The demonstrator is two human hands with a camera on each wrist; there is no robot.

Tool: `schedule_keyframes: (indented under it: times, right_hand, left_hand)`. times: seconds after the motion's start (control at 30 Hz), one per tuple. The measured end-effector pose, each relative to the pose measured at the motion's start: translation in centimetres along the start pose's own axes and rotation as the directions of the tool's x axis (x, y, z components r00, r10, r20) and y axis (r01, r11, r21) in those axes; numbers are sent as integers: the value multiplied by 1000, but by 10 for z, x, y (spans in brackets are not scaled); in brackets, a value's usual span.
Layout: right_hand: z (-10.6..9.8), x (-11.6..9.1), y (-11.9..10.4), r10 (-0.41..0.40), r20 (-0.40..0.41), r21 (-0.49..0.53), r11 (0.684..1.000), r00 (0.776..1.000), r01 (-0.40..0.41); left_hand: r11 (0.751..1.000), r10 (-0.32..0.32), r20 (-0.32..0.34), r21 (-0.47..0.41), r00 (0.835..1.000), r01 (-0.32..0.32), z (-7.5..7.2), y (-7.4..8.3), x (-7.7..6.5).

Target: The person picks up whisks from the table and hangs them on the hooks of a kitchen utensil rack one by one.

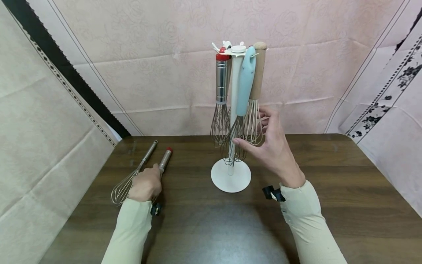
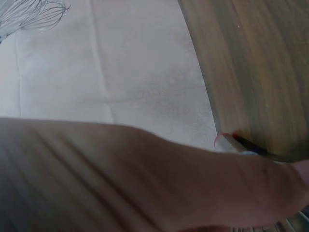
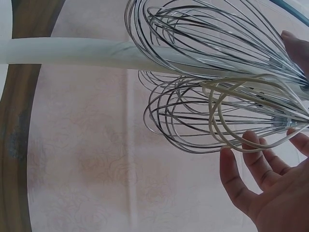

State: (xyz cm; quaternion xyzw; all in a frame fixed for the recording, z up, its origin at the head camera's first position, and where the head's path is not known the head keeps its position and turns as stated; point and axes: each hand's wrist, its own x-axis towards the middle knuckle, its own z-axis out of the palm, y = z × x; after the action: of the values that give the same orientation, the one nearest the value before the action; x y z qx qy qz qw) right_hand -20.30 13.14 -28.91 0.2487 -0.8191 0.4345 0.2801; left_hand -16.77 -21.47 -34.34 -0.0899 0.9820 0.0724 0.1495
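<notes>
A white stand (image 1: 230, 179) sits on the dark wood-grain table (image 1: 329, 190): a flat round base, a slim matte post and a hooked top from which three whisks hang. The first has a polished steel handle with a red cap (image 1: 222, 77), the second a smooth pale blue handle (image 1: 245, 80), the third a rounded wooden handle (image 1: 258, 69). Their wire balloons cluster just above the base, steel loops overlapping.

The right hand (image 1: 271, 146) is raised beside those wire heads, fingers spread and only lightly bent, gripping nothing. Its thumb reaches toward the blue whisk's wires and the fingertips lie at the wooden whisk's loops. In the right wrist view the fingers (image 3: 253, 164) sit right at the pale cream-coloured wires (image 3: 227, 130), while the shinier steel loops cross in front of the white post (image 3: 72, 50).

The left hand (image 1: 145, 185) rests low on the table, fingers curled round a whisk with a red-tipped steel handle (image 1: 166, 159), which points away from the person. In the left wrist view only the red tip (image 2: 223, 139) shows past the hand. Just to the left lies an all-steel whisk (image 1: 133, 174), thin handle angled back, its rounded wire head near the table's front left edge.

Pale pink cloth with a faint embossed rose pattern (image 1: 148, 73) hangs behind and around the table.
</notes>
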Motion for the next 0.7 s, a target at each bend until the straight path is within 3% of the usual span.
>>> schedule_keyframes:
  times: [0.23, 0.43, 0.7]
  right_hand:
    - [-2, -1, -1, 32, 13, 9, 999, 999, -32]
    - [-6, -1, 1, 20, 24, 51, 998, 1000, -21]
    - [-8, -1, 3, 10, -1, 84, 996, 1000, -10]
  left_hand:
    - [997, 76, -13, -22, 997, -76, -2, -5, 2]
    - [986, 159, -95, -43, 983, -164, -5, -4, 0]
    - [954, 195, -325, -156, 925, -256, -19, 4, -14]
